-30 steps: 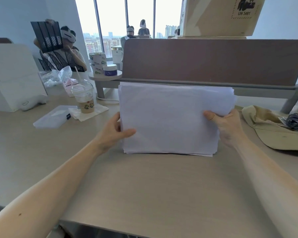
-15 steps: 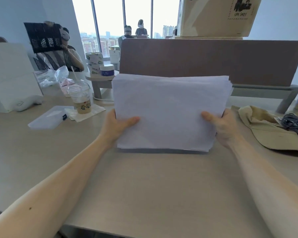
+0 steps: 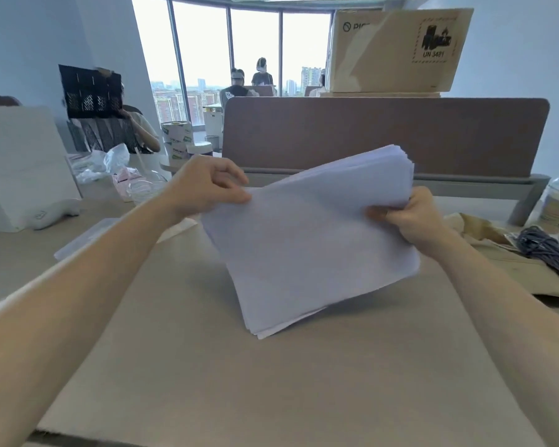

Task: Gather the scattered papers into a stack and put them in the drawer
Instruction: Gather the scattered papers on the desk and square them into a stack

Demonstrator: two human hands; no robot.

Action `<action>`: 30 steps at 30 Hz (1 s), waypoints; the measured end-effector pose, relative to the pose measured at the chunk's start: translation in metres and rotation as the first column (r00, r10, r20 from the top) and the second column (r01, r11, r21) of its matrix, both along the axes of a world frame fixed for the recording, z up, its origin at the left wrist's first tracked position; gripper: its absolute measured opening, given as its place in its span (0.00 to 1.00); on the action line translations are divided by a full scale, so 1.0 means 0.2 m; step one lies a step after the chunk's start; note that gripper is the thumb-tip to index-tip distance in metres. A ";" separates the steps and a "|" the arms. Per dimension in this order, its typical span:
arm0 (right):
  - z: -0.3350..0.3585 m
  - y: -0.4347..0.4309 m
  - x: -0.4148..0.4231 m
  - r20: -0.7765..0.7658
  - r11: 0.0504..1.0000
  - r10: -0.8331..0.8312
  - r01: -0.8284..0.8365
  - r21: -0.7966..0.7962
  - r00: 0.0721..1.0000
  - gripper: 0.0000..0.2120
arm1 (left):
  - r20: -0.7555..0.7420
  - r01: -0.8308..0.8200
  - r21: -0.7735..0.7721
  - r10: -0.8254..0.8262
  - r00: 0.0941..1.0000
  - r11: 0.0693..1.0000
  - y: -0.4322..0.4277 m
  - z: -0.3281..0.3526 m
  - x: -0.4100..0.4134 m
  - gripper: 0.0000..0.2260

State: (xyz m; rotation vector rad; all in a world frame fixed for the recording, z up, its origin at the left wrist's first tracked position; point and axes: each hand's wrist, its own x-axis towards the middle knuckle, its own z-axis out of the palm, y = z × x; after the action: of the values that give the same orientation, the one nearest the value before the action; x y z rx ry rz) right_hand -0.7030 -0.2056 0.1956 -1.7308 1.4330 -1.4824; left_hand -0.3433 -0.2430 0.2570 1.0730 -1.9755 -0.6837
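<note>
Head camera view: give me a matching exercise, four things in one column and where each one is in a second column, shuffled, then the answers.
Things
1. paper stack
2. cardboard box
3. coiled cable
4. left hand

Places
A. far right, on the tan cloth
B. at the stack's upper left corner
C. held tilted, with the right hand gripping its right edge
D. up behind the brown partition

Pairs: 1-C, 2-D, 3-A, 4-B

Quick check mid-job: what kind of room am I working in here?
Most likely a shared open-plan office: a long desk with a brown divider panel, tall windows over a city skyline, and other people seated beyond.
</note>
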 end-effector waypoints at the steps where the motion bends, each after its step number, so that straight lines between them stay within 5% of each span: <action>1: 0.04 0.00 0.02 -0.039 1.000 0.022 -0.022 -0.007 0.999 0.20 | 0.211 0.041 -0.025 -0.035 0.977 0.999 0.00 0.08 -0.04 0.07; 3: 0.14 0.00 0.08 -0.114 0.996 0.077 -0.082 -0.040 0.990 0.27 | 0.519 0.143 -0.054 -0.094 0.850 0.988 0.01 0.16 -0.16 0.11; 6: 0.26 0.02 0.15 -0.214 0.989 0.095 -0.116 -0.089 0.972 0.19 | 0.578 0.169 -0.103 -0.079 0.812 0.980 0.02 0.16 -0.29 0.11; 9: 0.31 0.02 0.16 -0.215 0.963 -0.162 0.106 -0.249 0.963 0.15 | 0.325 0.057 -0.131 -0.011 0.946 0.990 0.01 0.11 -0.27 0.16; 11: 0.31 0.03 0.12 -0.074 0.913 -0.353 0.326 -0.246 0.933 0.33 | 0.022 -0.072 -0.084 0.074 0.997 0.994 0.00 0.04 -0.24 0.12; 13: 0.30 0.05 0.12 0.116 0.933 -0.333 0.344 -0.102 0.936 0.48 | -0.332 -0.091 0.049 0.102 0.938 0.995 0.02 -0.06 -0.25 0.04; 15: 0.28 0.08 0.18 0.319 0.992 -0.102 0.119 -0.035 0.942 0.45 | -0.526 -0.027 0.121 0.088 0.846 0.992 0.06 -0.16 -0.29 0.09; 19: 0.14 0.06 0.24 0.385 0.997 0.071 -0.064 -0.031 0.920 0.20 | -0.551 0.001 0.234 0.132 0.824 0.972 0.08 -0.33 -0.36 0.16; 30: 0.16 0.04 0.22 0.400 0.987 0.140 -0.097 -0.126 0.906 0.22 | -0.618 -0.081 0.097 0.124 0.777 0.992 0.03 -0.09 -0.39 0.32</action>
State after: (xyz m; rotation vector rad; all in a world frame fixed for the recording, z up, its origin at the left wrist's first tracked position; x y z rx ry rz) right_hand -0.6584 -0.1980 0.2270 -1.4209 1.0310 -1.7485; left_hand -0.4208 -0.2364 0.2385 0.8348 -1.3151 -0.9111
